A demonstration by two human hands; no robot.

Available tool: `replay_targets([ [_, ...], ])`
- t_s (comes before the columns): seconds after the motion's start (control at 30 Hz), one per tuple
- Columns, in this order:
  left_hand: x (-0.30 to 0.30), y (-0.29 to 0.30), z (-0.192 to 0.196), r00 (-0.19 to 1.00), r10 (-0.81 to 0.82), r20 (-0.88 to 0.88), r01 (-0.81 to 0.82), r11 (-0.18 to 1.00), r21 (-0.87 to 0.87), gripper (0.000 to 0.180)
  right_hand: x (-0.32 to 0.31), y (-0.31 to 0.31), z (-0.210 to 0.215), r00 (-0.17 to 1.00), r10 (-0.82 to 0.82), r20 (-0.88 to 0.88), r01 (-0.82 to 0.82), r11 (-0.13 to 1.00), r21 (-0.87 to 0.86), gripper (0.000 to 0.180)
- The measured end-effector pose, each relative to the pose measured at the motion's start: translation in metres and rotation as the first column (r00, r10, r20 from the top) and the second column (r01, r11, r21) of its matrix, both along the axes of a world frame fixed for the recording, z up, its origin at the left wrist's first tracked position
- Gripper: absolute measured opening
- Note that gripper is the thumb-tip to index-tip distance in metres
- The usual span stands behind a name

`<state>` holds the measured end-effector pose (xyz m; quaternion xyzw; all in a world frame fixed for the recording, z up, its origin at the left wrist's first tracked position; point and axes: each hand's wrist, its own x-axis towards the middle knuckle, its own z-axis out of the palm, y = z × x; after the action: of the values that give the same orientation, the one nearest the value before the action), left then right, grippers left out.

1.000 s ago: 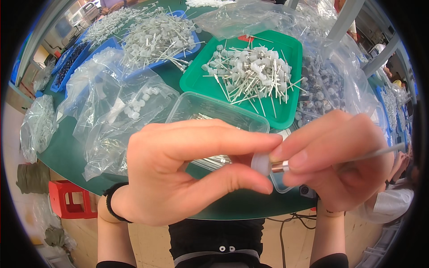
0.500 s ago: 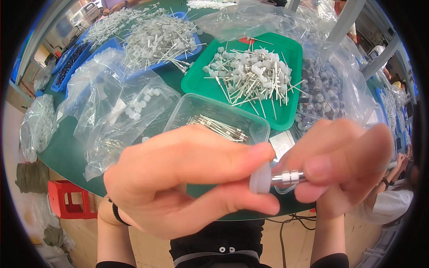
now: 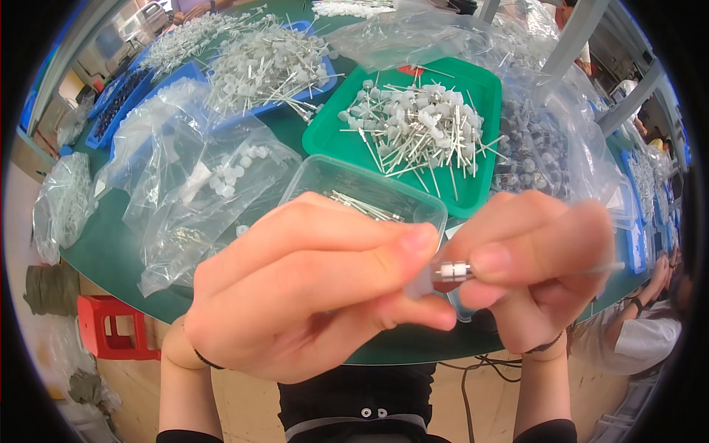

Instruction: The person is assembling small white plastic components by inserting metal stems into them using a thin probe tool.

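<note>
Between the thumb and fingers of my left hand [image 3: 295, 273] is a small translucent white plastic cap [image 3: 420, 283], mostly covered by the fingertips. My right hand [image 3: 543, 258] pinches a thin metal rod [image 3: 452, 272] with a ringed white-and-silver end. The rod's ringed end meets the cap; how deep it sits cannot be seen. Behind my hands stands a clear plastic box [image 3: 434, 208] holding loose metal rods [image 3: 365, 206]. Beyond it, a green tray [image 3: 486, 92] carries a heap of white-capped rods [image 3: 432, 125].
At left lies a clear plastic bag [image 3: 166, 192] with white caps [image 3: 235, 171]. A blue tray [image 3: 325, 77] of capped rods stands behind it. Bagged grey parts [image 3: 528, 144] lie right of the green tray. A red stool [image 3: 118, 328] is lower left. Another person's sleeve [image 3: 646, 340] shows at right.
Both hands have shifted slightly left, the right one more. The rod's ringed end is closer to the cap, with less metal showing between my hands.
</note>
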<state>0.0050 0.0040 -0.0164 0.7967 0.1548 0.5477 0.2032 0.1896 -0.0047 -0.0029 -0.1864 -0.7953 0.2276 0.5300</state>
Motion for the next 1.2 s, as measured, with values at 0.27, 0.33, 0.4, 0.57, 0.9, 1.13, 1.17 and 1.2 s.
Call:
replay_targets([
  [0.27,-0.002,0.009,0.010,0.905,-0.350,0.244,0.411,0.868,-0.279,0.023,-0.010,-0.006,-0.001,0.948,0.115,-0.295,-0.216,0.916,-0.338,0.028],
  [0.33,-0.001,0.008,0.011,0.857,-0.385,0.341,0.500,0.783,-0.371,0.020,-0.011,-0.007,-0.001,0.916,0.138,-0.376,-0.295,0.867,-0.402,0.028],
  [0.4,0.000,0.006,0.012,0.845,-0.380,0.375,0.518,0.756,-0.400,0.015,-0.016,-0.008,0.001,0.882,0.146,-0.448,-0.364,0.814,-0.452,0.027],
  [0.57,-0.004,0.011,0.012,0.852,-0.358,0.383,0.519,0.677,-0.522,0.022,-0.022,0.001,-0.013,0.770,0.197,-0.607,-0.554,0.679,-0.482,0.015],
  [0.9,-0.099,0.006,-0.018,0.530,0.136,-0.837,-0.574,0.784,-0.236,0.018,0.042,0.079,-0.032,0.622,-0.652,0.434,0.723,0.691,0.002,0.046],
  [1.13,-0.121,0.000,-0.074,0.117,0.566,-0.816,-0.622,0.682,0.384,0.012,0.016,0.048,-0.057,0.285,-0.804,0.521,0.735,0.533,0.419,0.057],
  [1.17,-0.123,0.003,-0.076,0.060,0.604,-0.795,-0.622,0.645,0.444,0.012,0.013,0.042,-0.057,0.372,-0.771,0.517,0.713,0.594,0.372,0.053],
  [1.2,-0.124,0.006,-0.075,0.003,0.640,-0.769,-0.617,0.606,0.502,0.012,0.010,0.036,-0.056,0.456,-0.731,0.507,0.684,0.653,0.325,0.049],
])
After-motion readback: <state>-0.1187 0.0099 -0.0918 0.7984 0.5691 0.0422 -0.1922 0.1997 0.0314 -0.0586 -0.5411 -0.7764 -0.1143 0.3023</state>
